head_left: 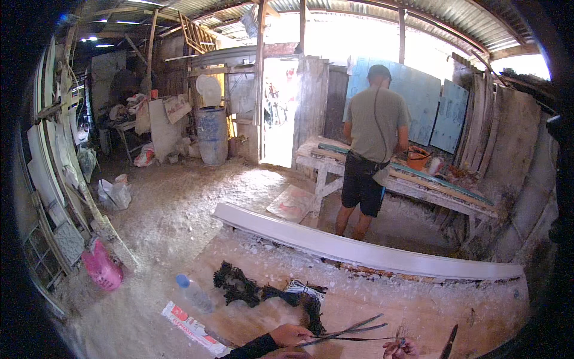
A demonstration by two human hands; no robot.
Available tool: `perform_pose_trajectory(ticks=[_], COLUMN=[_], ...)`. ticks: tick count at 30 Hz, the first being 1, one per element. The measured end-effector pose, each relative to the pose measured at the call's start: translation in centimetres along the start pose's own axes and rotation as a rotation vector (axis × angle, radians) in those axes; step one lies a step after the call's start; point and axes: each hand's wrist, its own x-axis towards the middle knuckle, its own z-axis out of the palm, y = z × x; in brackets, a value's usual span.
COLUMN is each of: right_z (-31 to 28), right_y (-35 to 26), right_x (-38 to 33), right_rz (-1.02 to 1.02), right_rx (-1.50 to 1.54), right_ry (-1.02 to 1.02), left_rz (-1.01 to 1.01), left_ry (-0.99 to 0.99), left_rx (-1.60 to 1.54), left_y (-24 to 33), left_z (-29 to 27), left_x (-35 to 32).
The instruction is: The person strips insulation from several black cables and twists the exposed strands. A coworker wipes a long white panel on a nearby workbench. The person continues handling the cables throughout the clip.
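Note:
At the bottom edge my left hand (291, 335), in a dark sleeve, grips one end of a few thin dark strands (350, 332) that stretch to the right. My right hand (399, 348) pinches their other end, only its fingers showing. A bundle of dark fibre (266, 293) lies on the wooden workbench (394, 308) just beyond my left hand. A dark blade-like tool (449, 342) rests at the right of my right hand.
A long white plaster moulding (359, 248) lies across the bench's far side. A plastic bottle (194, 293) and a flat printed packet (191, 328) lie at the left. A pink container (101, 268) stands on the dusty floor. Another person (373, 149) stands at a far bench, back turned.

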Motion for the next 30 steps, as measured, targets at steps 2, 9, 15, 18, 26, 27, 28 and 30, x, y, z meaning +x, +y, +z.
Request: perform_pose_trajectory(ticks=[2, 9, 15, 18, 26, 27, 28, 30], right_z=[0.9, 5.8, 7.7, 7.5, 7.2, 7.2, 7.2, 7.2], right_y=[0.4, 7.1, 11.6, 12.2, 13.0, 13.0, 13.0, 12.9], right_x=[0.7, 2.9, 3.1, 2.8, 2.3, 2.3, 2.3, 2.2], right_rz=[-0.039, 0.27, 0.386, 0.385, 0.345, 0.328, 0.326, 0.321], right_rx=[0.101, 0.085, -0.17, -0.288, -0.133, -0.131, -0.143, -0.131], right_ry=[0.099, 0.268, 0.159, 0.138, 0.147, 0.132, 0.129, 0.129], left_rz=[-0.071, -0.084, -0.282, -0.217, -0.356, -0.31, -0.317, -0.332], left_ry=[0.037, 0.133, 0.115, 0.188, 0.225, 0.214, 0.21, 0.204], left_rx=[-0.128, -0.905, -1.15, -1.007, -1.116, -1.114, -1.109, -1.094], left_y=[2.0, 3.6, 2.1, 2.6, 3.4, 3.3, 3.2, 3.2], left_z=[0.3, 2.7, 3.9, 3.6, 3.1, 3.0, 3.0, 2.9], left_x=[-0.1, 2.1, 2.3, 1.8, 1.3, 1.3, 1.2, 1.2])
